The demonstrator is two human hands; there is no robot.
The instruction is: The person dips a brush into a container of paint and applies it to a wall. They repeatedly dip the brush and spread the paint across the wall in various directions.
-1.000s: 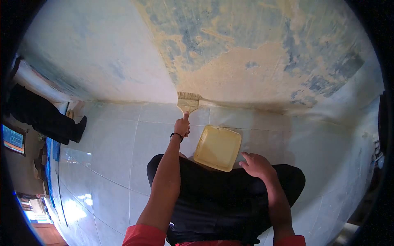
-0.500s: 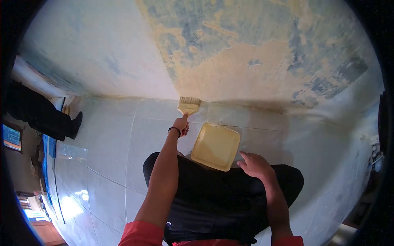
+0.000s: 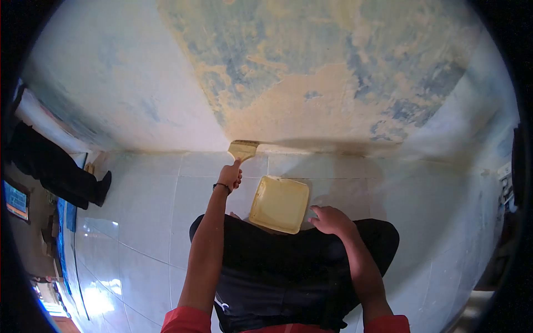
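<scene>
My left hand [image 3: 230, 176] is wrapped round the handle of a wide, yellowish paint brush [image 3: 243, 150]. The bristles meet the foot of the wall [image 3: 294, 105], which is patched in yellow, peach and grey-blue. A square cream tray [image 3: 279, 204] lies on the floor just in front of my crossed legs, with a pale yellow layer inside. Right of the tray is my right hand [image 3: 331, 220], empty, its thumb and index finger apart.
Pale tiles cover the floor [image 3: 144, 205]. At the left edge stands another person in dark trousers [image 3: 55, 161], one foot near the wall. Behind that person are a blue strip [image 3: 63, 238] and a screen [image 3: 15, 198].
The view has shifted, so the wall patches sit further left. The brush now meets the wall's foot with its bristles less visible. My right hand stays beside the tray.
</scene>
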